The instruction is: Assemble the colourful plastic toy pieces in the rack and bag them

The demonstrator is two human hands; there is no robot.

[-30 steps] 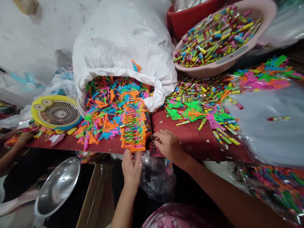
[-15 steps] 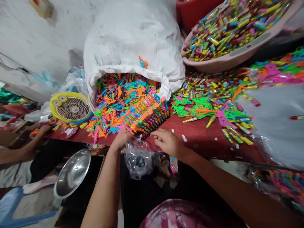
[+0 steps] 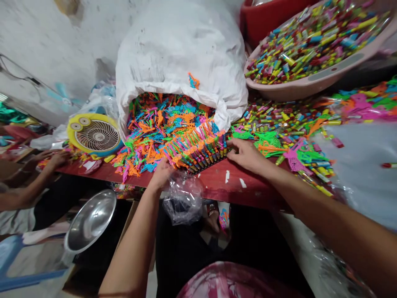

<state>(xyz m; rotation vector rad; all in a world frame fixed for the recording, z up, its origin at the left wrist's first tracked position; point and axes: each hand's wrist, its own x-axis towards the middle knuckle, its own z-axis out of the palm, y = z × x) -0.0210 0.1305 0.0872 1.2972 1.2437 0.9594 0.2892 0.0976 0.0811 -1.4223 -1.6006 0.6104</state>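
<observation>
A black rack [image 3: 207, 164] stands on the red table, filled with a dense row of small colourful plastic toys with orange round tips [image 3: 194, 149]. My left hand [image 3: 161, 174] is closed at the rack's left end, its fingertips partly hidden among the toys. A crumpled clear plastic bag [image 3: 183, 203] hangs over the table edge beside that hand; whether the fingers grip the bag or the rack is unclear. At the rack's right end is my right hand [image 3: 246, 155], thumb and fingers apart, fingertips close to the last toys.
Behind the rack, a white sack [image 3: 182, 45] spills loose coloured toys. A pink basin [image 3: 297, 87] of small tubes stands back right. Green and pink toys [image 3: 294, 159] lie at right. To the left are a yellow fan [image 3: 98, 134], a metal bowl [image 3: 89, 221] and another person's arm [image 3: 34, 190].
My right hand has moved from the front of the rack to its right end, and its fingers have opened. My left hand stays at the left end. The view has shifted slightly.
</observation>
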